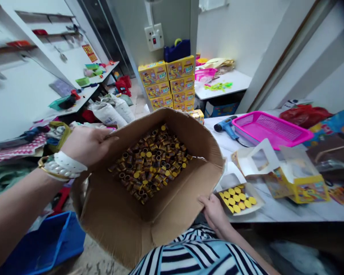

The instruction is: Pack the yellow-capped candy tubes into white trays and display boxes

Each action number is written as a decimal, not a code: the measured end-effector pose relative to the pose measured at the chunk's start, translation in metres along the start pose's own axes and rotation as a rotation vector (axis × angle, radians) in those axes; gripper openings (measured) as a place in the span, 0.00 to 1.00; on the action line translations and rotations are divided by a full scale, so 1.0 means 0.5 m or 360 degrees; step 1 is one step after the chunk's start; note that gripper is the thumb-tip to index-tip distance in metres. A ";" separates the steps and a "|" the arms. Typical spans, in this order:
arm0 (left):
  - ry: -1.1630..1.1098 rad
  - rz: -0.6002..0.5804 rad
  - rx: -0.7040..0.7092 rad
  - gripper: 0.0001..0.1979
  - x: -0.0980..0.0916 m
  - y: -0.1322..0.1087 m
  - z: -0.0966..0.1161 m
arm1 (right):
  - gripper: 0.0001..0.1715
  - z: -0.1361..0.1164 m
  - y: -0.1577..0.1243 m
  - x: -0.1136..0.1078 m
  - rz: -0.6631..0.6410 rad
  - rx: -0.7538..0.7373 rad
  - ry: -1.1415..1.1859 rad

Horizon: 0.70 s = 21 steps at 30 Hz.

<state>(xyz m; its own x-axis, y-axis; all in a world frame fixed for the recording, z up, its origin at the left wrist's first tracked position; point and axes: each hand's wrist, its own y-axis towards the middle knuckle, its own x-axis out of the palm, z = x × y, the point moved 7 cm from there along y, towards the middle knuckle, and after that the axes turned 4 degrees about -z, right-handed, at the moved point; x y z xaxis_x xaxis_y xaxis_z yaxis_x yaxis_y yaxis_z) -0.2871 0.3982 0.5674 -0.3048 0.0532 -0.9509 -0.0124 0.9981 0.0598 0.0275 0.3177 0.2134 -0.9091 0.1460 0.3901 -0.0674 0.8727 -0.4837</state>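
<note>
A large open cardboard box point(177, 194) is tilted in front of me, its inside facing up toward the camera. Many small brown cylinders with yellow caps point(149, 164) lie in a heap on its bottom. My left hand point(87, 147), with bracelets at the wrist, is closed on the box's upper left rim. Lower down on the right, my right hand point(215, 212) grips the near right edge of the box. Close to my right hand, a small open carton point(253, 210) on the white table holds rows of yellow-capped cylinders.
Yellow printed boxes point(166, 82) stand stacked behind, topped by a blue tape dispenser point(177, 50). The white table point(278, 214) bears a blue heat gun point(228, 126), a pink basket point(272, 128) and open yellow cartons point(309, 189). A blue bin point(46, 240) is at lower left.
</note>
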 end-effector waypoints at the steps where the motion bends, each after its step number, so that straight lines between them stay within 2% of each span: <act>1: -0.0021 0.0013 0.0027 0.24 -0.008 0.012 0.014 | 0.21 0.002 -0.002 -0.002 -0.0001 0.0005 0.0095; 6: 0.0050 0.0074 0.0148 0.22 -0.028 0.082 0.101 | 0.21 0.007 0.032 -0.034 0.0101 -0.0106 0.0330; 10: 0.0102 0.0153 0.0264 0.22 -0.020 0.147 0.181 | 0.23 0.009 0.103 -0.062 0.0259 -0.0304 0.0405; 14: 0.0101 0.0271 0.0365 0.23 -0.015 0.198 0.254 | 0.28 0.020 0.172 -0.064 0.0331 -0.0400 0.0439; 18: 0.0074 0.0318 0.0407 0.22 -0.013 0.223 0.307 | 0.26 0.050 0.222 -0.064 0.0419 -0.0364 0.0455; 21: 0.0008 0.0338 0.0435 0.22 -0.007 0.226 0.327 | 0.24 0.069 0.244 -0.064 0.0469 -0.0322 0.0421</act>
<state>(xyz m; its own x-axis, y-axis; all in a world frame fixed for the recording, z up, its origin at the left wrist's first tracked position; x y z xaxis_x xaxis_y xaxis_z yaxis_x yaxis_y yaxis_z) -0.1318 0.5155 0.5276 -0.2780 0.2612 -0.9244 0.3071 0.9360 0.1722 0.0342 0.4033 0.1149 -0.7392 0.4934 0.4585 0.2846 0.8457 -0.4514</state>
